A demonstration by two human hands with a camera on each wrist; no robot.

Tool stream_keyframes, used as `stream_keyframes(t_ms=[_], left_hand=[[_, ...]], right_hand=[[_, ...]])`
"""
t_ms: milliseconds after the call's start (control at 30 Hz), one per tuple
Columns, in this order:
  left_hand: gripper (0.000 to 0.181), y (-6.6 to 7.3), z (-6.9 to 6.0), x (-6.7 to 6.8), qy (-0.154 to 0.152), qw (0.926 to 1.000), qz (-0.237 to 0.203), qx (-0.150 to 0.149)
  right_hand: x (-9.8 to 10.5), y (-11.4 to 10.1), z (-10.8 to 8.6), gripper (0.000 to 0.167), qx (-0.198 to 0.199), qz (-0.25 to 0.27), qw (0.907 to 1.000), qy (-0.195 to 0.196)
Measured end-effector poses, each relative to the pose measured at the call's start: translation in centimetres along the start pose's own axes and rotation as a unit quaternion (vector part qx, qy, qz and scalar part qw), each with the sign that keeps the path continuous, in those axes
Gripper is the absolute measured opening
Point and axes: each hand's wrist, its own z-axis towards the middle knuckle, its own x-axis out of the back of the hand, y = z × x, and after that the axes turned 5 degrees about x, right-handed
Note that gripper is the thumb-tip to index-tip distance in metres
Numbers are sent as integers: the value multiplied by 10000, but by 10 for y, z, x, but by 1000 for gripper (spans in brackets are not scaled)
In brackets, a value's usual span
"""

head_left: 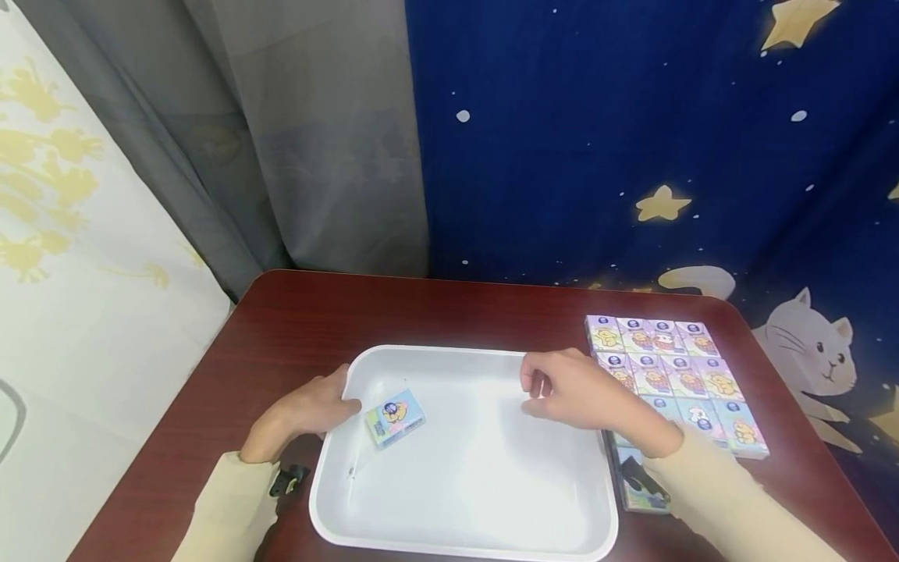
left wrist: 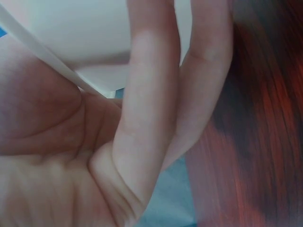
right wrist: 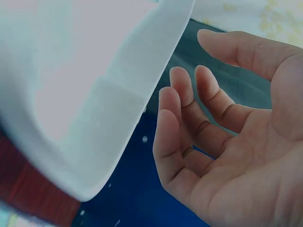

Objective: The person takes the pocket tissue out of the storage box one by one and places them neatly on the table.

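Note:
A white rectangular tray (head_left: 477, 484) stands on the table in the head view. Inside it, toward the left, a small blue and yellow box with a cartoon picture (head_left: 396, 417) lies at an angle. My left hand (head_left: 305, 410) holds the tray's left rim, thumb over the edge and fingers outside; the left wrist view shows the rim (left wrist: 42, 52) between thumb and fingers. Above the tray's right side hovers my right hand (head_left: 576, 390), its fingers loosely curled. Nothing lies in that palm in the right wrist view, and the tray (right wrist: 118, 94) is apart from it.
Right of the tray, several small cartoon boxes (head_left: 691, 375) lie side by side in rows, partly hidden by my right forearm. The dark red table (head_left: 435, 312) ends at a back edge before grey and blue curtains (head_left: 562, 156).

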Motion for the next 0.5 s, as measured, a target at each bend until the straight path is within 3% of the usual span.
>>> stream_keyframes(t_ms=[500], left_hand=[[65,2,-1,0,24,10000,38,76]], right_hand=[[-27,-29,62,21,154,-192,9965,-795]])
